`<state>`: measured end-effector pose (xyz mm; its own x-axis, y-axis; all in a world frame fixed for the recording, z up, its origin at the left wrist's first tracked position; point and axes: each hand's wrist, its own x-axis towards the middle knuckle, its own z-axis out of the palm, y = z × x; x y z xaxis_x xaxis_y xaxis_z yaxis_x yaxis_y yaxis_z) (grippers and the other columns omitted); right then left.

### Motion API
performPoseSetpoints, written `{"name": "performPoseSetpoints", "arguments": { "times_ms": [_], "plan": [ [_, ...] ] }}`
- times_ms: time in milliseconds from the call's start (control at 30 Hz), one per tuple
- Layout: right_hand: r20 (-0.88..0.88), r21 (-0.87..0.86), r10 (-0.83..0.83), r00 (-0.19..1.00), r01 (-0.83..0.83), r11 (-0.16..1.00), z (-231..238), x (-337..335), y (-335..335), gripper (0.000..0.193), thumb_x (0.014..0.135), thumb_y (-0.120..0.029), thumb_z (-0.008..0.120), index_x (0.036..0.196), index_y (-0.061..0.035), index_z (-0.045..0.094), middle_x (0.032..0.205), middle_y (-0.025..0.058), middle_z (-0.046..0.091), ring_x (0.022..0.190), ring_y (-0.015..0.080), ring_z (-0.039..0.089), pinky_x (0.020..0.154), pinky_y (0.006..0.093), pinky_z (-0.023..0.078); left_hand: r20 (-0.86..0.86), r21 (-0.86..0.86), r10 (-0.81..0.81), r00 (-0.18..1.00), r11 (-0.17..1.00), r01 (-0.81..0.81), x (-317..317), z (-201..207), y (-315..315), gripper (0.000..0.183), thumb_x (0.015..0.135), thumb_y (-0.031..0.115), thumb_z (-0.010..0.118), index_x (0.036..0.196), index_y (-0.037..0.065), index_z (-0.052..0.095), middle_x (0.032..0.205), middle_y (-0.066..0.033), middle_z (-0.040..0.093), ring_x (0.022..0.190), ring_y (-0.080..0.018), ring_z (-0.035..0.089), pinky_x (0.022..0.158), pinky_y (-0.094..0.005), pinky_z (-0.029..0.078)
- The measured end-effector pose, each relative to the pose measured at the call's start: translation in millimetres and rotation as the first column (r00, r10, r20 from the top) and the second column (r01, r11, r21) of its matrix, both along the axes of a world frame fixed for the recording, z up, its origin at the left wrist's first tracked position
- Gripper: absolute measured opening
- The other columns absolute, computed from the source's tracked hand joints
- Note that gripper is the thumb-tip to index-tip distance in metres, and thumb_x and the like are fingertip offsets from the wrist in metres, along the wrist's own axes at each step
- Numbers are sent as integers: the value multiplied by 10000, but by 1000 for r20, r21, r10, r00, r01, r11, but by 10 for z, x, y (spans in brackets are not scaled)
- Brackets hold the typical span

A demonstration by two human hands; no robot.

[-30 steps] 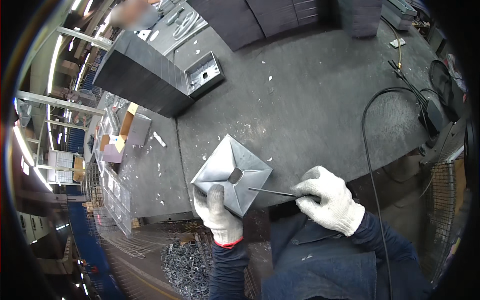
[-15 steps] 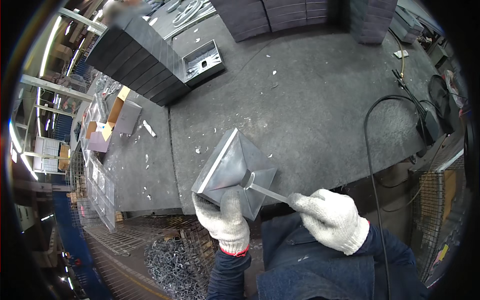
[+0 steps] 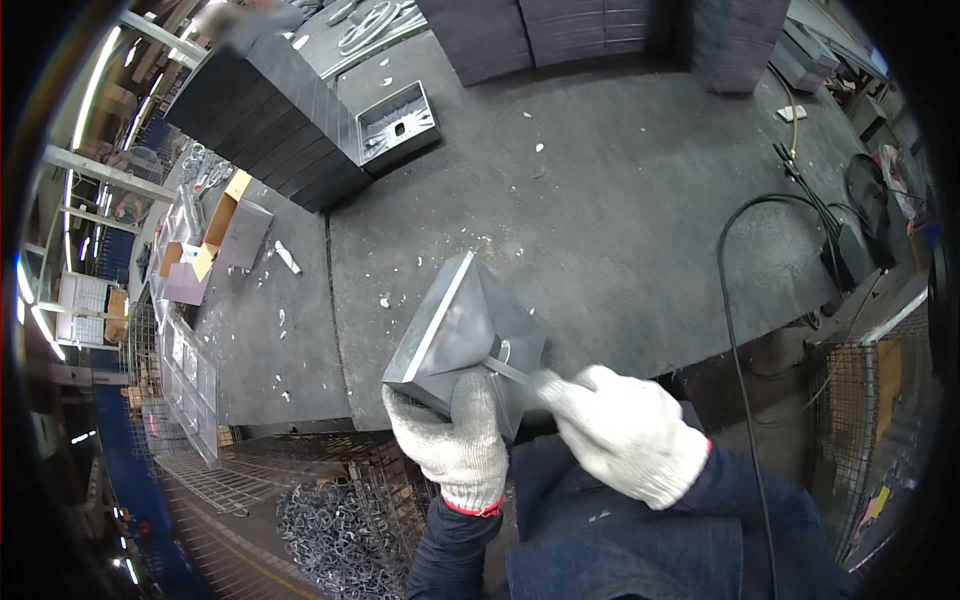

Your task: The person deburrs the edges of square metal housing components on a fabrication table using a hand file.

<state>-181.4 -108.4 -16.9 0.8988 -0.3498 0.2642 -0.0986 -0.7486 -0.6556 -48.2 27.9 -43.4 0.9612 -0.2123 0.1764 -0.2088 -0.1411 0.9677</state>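
My left hand (image 3: 452, 445), in a white knit glove with a red cuff, grips the near edge of a grey metal housing (image 3: 430, 335). The housing is tilted on the near edge of the table; its sides slope to a small opening. My right hand (image 3: 630, 432), gloved alike, is closed around a narrow flat metal file-like tool (image 3: 507, 371). The tool's tip reaches into the opening. The right fingertips are blurred and hide the tool's other end.
A grey table (image 3: 600, 200) carries a stack of dark trays (image 3: 285, 115) and an open tray (image 3: 431, 130) at far left. Purple-grey blocks (image 3: 575, 35) line the back. A black cable (image 3: 735, 320) hangs at right; a wire basket with metal scraps (image 3: 330, 530) stands below left.
My right hand has moved left, toward the housing, and the tool sits deeper in the opening. My left hand keeps its grip on the housing.
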Motion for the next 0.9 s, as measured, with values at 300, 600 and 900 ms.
{"name": "performPoseSetpoints", "arguments": {
  "times_ms": [300,600,900],
  "plan": [
    [63,-23,-20,998,22,1000,-34,-44,-12,434,992,-174,781,1418,-137,708,853,62,589,626,224,666,575,365,549,4,-27,20,1000,999,-20,8,-62,-14,848,929,168,913,1548,-161,435,1436,-278,634,1306,-299,653,1148,-432,527],
    [25,66,-38,999,36,997,77,-172,-64,417,896,2,812,1301,-89,773,819,80,672,681,259,696,582,377,568,6,6,30,1000,1000,-30,103,-23,19,783,948,164,872,1542,-137,462,1426,-257,634,1281,-301,644,1150,-439,515],
    [38,68,-16,999,14,998,-25,-180,-73,377,987,-129,804,1358,-122,739,812,53,617,603,232,651,538,358,541,-24,-8,34,999,999,-34,70,48,-37,797,950,180,874,1543,-146,454,1434,-268,636,1275,-309,664,1136,-447,532]
  ]
}}
